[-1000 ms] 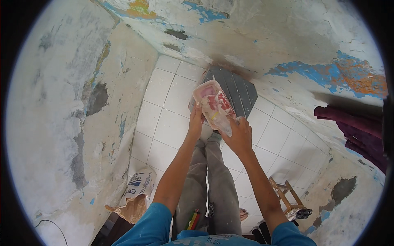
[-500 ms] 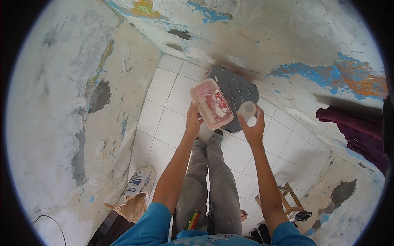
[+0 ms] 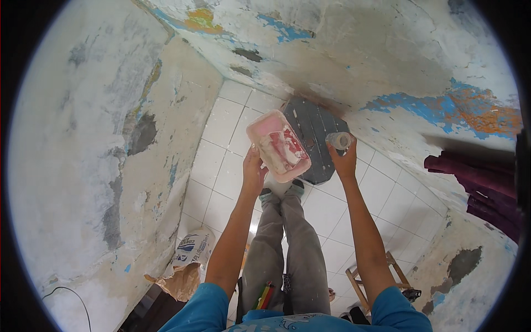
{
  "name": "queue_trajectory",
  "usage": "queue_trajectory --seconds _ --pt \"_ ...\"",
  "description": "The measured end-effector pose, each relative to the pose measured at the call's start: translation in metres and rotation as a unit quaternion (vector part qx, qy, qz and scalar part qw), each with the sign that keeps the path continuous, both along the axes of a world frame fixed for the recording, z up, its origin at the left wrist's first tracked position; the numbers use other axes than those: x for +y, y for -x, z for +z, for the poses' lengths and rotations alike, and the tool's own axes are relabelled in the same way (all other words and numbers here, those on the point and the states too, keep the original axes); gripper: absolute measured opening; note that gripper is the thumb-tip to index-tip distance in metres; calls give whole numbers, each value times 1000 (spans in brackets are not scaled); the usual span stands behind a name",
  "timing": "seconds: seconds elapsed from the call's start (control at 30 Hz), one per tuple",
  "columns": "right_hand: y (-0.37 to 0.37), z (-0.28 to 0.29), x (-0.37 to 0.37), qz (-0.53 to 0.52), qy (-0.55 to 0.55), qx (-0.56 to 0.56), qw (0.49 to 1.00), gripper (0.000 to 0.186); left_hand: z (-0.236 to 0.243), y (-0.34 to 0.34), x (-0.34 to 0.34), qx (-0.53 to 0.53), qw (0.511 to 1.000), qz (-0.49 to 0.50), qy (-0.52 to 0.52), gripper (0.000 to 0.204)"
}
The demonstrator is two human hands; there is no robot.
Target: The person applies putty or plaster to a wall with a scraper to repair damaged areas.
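My left hand (image 3: 254,170) grips the near left side of a pink plastic tub (image 3: 255,126), tilted so its inside shows. White, paste-like residue coats the tub's bottom and walls, with red patches showing through. To the right, my right hand (image 3: 345,159) is closed around a small clear plastic cup (image 3: 339,140), its round end facing up toward me. Whether the cup holds anything is hard to make out. Both are held above a dark grey, angular stool or platform (image 3: 315,119) standing against the wall.
White tiles (image 3: 326,207) cover the floor. Patchy walls (image 3: 182,105) with peeling blue and orange paint meet in a corner. An open paper sack (image 3: 193,249) stands at the left, a wooden stool (image 3: 359,288) at the lower right. Dark purple cloth (image 3: 470,174) hangs on the right.
The cup has turned in my right hand and shifted slightly right. The tub has moved a little left.
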State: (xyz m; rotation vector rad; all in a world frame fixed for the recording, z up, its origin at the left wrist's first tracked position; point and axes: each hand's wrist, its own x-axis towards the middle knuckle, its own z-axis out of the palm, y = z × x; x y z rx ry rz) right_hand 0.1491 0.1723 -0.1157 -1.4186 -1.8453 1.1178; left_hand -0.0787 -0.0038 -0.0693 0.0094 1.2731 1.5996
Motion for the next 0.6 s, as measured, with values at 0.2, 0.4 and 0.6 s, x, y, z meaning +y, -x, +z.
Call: queue_trajectory --seconds 0.2,0.4,0.6 --pt "-11 26 -12 -53 -110 6 993 79 43 -6 7 -10 999 23 -35 64" --pt "17 179 -67 -108 -134 23 985 56 92 -6 0 -12 995 52 -89 66" --pt "69 266 -39 67 -141 77 985 40 148 -15 9 -6 989 73 -129 65"
